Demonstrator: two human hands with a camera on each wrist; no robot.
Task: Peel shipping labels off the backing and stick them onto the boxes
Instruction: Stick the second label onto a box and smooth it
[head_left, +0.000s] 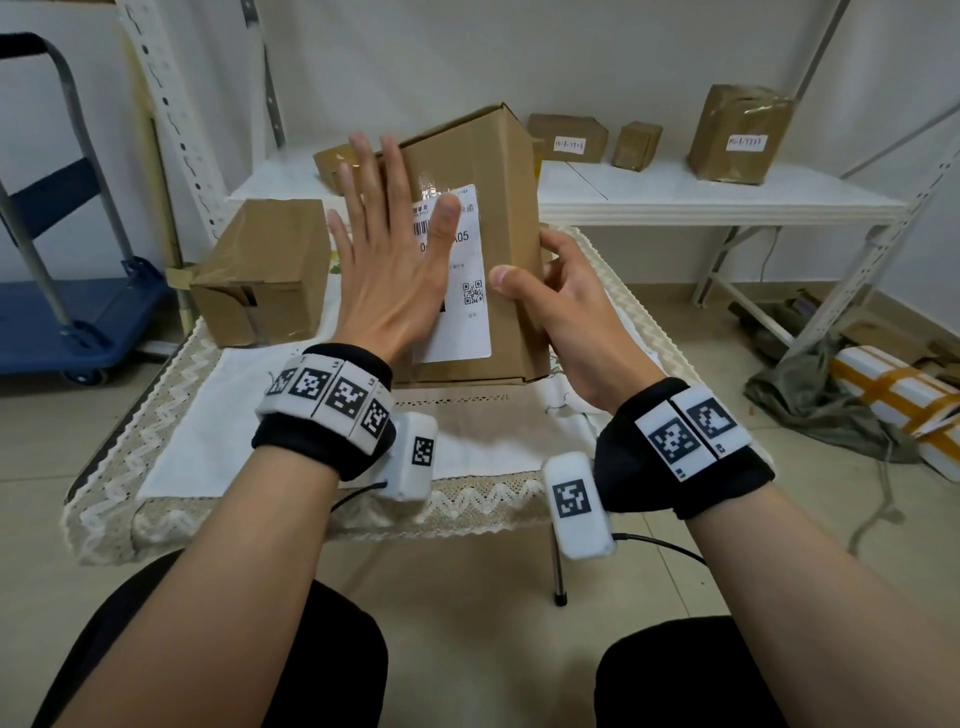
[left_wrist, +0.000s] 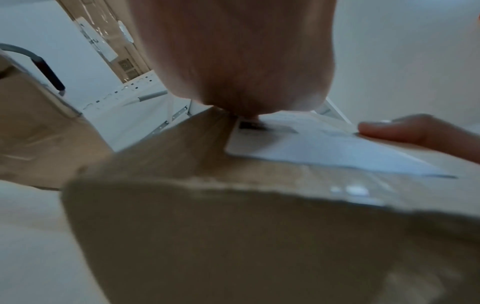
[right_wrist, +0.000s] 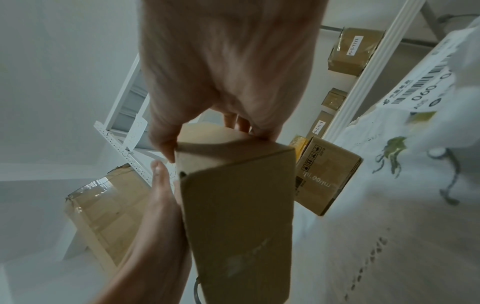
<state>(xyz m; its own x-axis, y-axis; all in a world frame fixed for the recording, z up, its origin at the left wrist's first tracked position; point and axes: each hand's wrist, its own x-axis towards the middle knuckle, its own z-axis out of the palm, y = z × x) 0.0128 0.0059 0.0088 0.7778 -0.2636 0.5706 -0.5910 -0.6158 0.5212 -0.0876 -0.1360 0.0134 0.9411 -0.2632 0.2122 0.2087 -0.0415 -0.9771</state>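
A brown cardboard box (head_left: 501, 166) stands tilted up on the cloth-covered table (head_left: 291, 467), its broad face toward me. A white shipping label (head_left: 465, 332) with a barcode and QR code lies on that face. My left hand (head_left: 387, 249) is flat with spread fingers and presses on the label's left part and the cardboard. My right hand (head_left: 550, 280) grips the box's right edge, thumb on the front by the label, fingers behind. The left wrist view shows the palm (left_wrist: 241, 61) on the label (left_wrist: 324, 150). In the right wrist view the right hand (right_wrist: 221, 72) holds the box (right_wrist: 239, 216).
A second, taped box (head_left: 265, 270) sits on the table at the left, a smaller printed box (right_wrist: 327, 174) behind. A white sheet printed with a barcode (right_wrist: 428, 82) lies on the cloth. Several boxes stand on a white shelf (head_left: 727, 197). A blue trolley (head_left: 78, 332) is at the far left.
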